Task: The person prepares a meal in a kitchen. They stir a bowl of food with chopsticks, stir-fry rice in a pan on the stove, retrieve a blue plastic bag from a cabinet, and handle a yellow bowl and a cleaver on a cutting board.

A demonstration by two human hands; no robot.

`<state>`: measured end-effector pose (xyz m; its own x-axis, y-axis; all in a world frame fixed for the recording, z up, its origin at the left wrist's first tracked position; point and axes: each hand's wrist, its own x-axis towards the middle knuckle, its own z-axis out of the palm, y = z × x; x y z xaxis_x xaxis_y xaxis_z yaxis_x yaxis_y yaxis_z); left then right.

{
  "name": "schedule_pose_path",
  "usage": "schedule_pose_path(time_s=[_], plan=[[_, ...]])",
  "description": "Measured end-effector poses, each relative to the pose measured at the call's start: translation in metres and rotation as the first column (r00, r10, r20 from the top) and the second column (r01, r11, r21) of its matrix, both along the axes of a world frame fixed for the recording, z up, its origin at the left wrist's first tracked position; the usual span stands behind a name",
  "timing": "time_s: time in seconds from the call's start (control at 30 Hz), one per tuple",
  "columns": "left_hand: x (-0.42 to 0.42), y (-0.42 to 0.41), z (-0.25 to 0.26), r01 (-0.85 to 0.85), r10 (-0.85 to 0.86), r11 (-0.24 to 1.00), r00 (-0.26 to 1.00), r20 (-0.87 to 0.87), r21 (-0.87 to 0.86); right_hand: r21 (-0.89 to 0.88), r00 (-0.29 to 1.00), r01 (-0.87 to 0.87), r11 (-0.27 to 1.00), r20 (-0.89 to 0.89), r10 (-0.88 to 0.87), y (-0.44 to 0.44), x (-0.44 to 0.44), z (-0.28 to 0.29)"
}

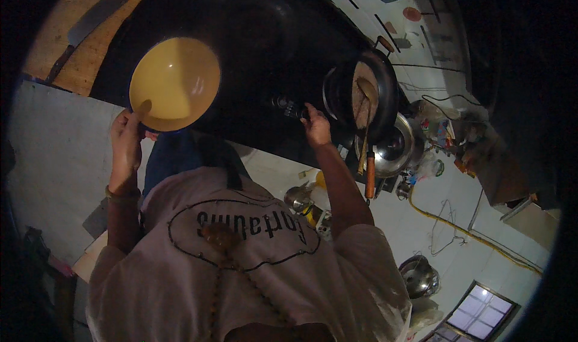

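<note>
My left hand grips the near rim of an empty yellow bowl, thumb on the inside. The bowl is tilted so its smooth interior faces up at me. My right hand is stretched out over the dark counter, its fingers bent at a small dark object with shiny parts. Whether the fingers grip it is too dark to tell. Right of that hand stands a black wok with brownish contents. A ladle rests in it, and the wooden wok handle points towards me.
A cleaver lies on a wooden cutting board at upper left. Beside the wok is a shiny metal basin or lid. Utensil pictures mark the pale wall. Further right are a yellow hose or cable and wire hangers.
</note>
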<state>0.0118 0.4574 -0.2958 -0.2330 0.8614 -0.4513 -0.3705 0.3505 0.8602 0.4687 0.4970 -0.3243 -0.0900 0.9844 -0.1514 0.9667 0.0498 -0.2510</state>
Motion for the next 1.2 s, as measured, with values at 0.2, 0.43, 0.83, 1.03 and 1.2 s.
schedule_pose_path(time_s=[0.2,0.43,0.83,1.03,1.2], plan=[[-0.007,-0.004,-0.007,0.028,-0.030,0.999,0.999,0.034,0.044,-0.009,0.999,0.032,0.999,-0.021,-0.033,-0.001,-0.002,0.000],[-0.011,-0.006,-0.006,-0.002,0.000,0.999,0.999,0.054,0.049,-0.034,0.998,0.054,0.998,-0.010,-0.054,0.000,0.001,-0.005],[-0.013,-0.007,-0.008,0.006,-0.007,1.000,0.998,0.069,0.028,0.030,1.000,0.006,1.000,0.008,-0.007,0.002,0.008,-0.008],[-0.011,-0.009,-0.007,-0.046,0.045,0.999,0.998,0.036,0.020,0.020,0.988,0.124,0.992,0.088,-0.126,0.008,0.003,-0.013],[-0.009,-0.007,-0.006,-0.074,0.073,0.997,0.997,-0.012,-0.029,-0.071,0.976,0.216,0.974,-0.007,-0.217,0.013,0.002,-0.011]])
